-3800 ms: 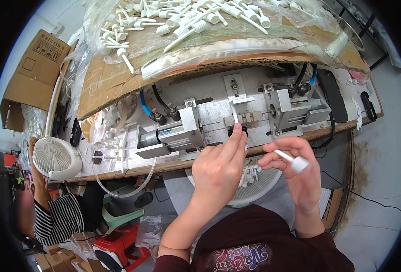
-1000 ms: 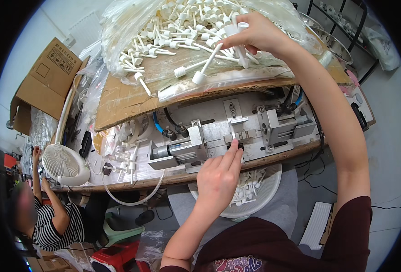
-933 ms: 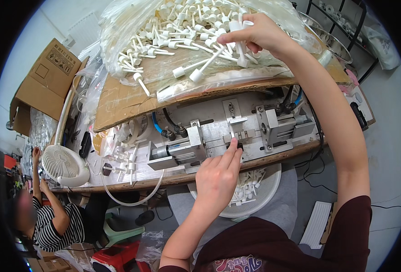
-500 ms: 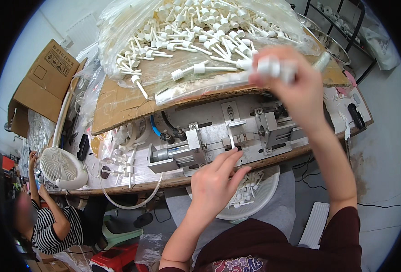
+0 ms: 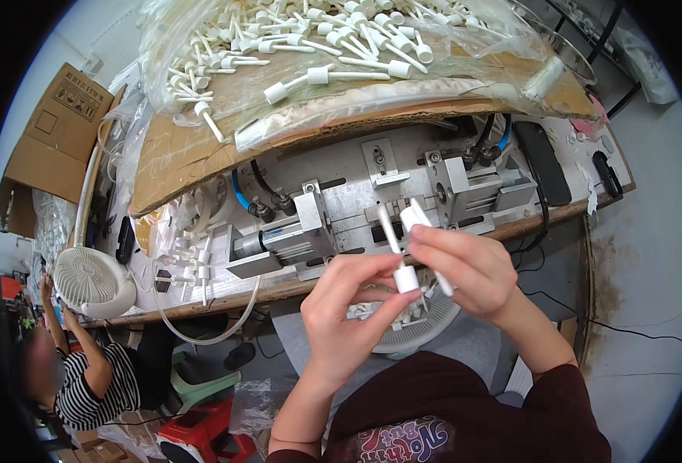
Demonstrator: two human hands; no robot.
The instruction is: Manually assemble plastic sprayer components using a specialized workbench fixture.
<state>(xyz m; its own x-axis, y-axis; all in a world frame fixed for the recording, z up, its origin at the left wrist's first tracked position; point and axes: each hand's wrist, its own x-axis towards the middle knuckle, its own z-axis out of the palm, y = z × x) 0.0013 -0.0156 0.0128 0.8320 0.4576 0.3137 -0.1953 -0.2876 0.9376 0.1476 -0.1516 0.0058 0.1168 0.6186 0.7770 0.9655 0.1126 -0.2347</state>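
My left hand [image 5: 339, 309] pinches the cap end of a white stemmed cap [image 5: 406, 278] between thumb and fingers. Its thin stem points up and away, toward the metal clamping fixture [image 5: 356, 224]. Close beside it, my right hand [image 5: 472, 266] grips a second white stemmed cap [image 5: 416, 214], cap end up and stem slanting down past the fingers. Both hands are in front of the fixture, above the table's near edge. Below them, a round white basket [image 5: 433, 328] holds more of these pieces, partly hidden by my hands.
A heap of white stemmed caps [image 5: 302, 38] lies in clear plastic on a cardboard sheet [image 5: 179, 166] behind the fixture. Pneumatic cylinders [image 5: 279, 239] flank the fixture. A white fan [image 5: 94, 278] and another person [image 5: 98, 378] are at left; a black phone-like slab [image 5: 541, 162] is at right.
My right hand has come down from the heap's edge to beside my left. My left hand has drawn back from the fixture, with a stemmed cap now in its fingers. The view has shifted.
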